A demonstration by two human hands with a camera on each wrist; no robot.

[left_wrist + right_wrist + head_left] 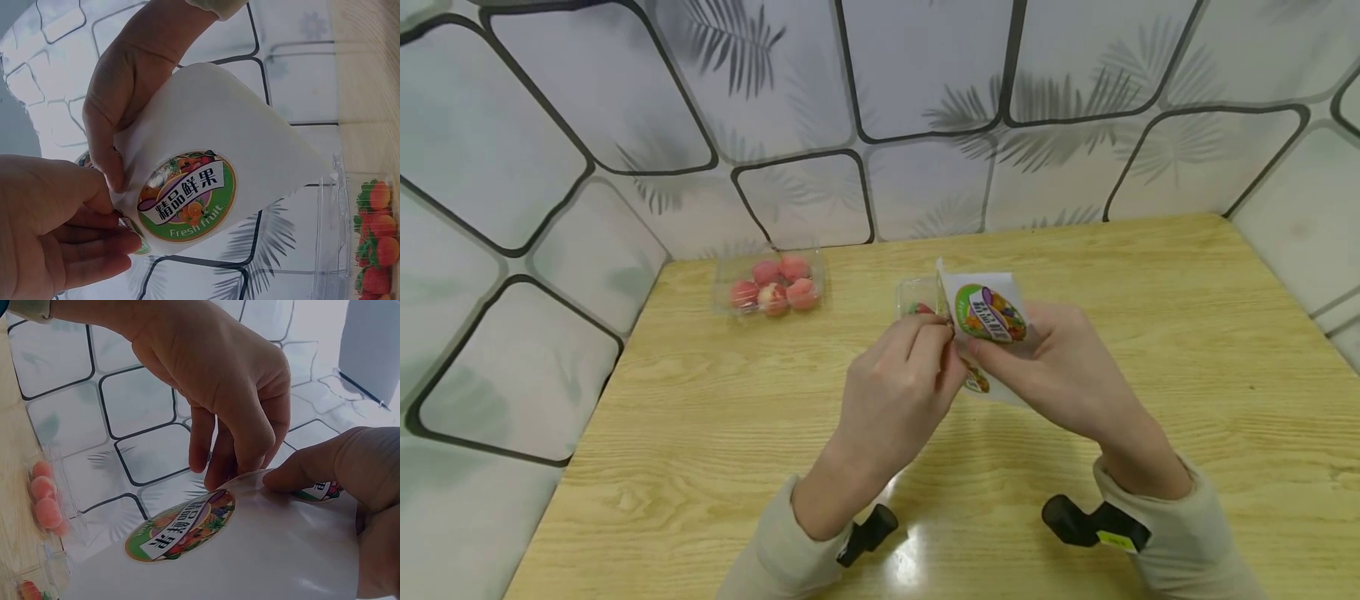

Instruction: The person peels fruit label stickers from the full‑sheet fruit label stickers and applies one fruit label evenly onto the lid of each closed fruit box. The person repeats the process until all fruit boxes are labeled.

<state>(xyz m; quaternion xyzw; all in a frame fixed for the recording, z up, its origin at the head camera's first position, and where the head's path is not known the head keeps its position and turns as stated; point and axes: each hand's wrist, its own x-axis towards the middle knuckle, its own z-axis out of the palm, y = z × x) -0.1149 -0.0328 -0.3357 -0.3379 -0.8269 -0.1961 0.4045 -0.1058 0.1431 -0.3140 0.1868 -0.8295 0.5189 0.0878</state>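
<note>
My right hand (1071, 371) holds a white sheet of fruit stickers (206, 112), its thumb lying across the front. The sheet stands raised over the table and bends in the middle. A round sticker (187, 195) with a green border, fruit pictures and the words "Fresh fruit" shows on it. At the sheet's left edge my left hand (895, 383) pinches a sticker with a green rim (135, 236) between thumb and fingers. Most of that sticker is hidden by the fingers. Behind the hands stands a clear plastic box of strawberries (378, 247), partly covered by the sheet in the head view.
A clear plastic box (722, 283) of several pinkish-red peaches (772, 298) sits at the back left of the wooden table (700, 433). A patterned wall covering (925, 183) rises along the table's back edge and left side.
</note>
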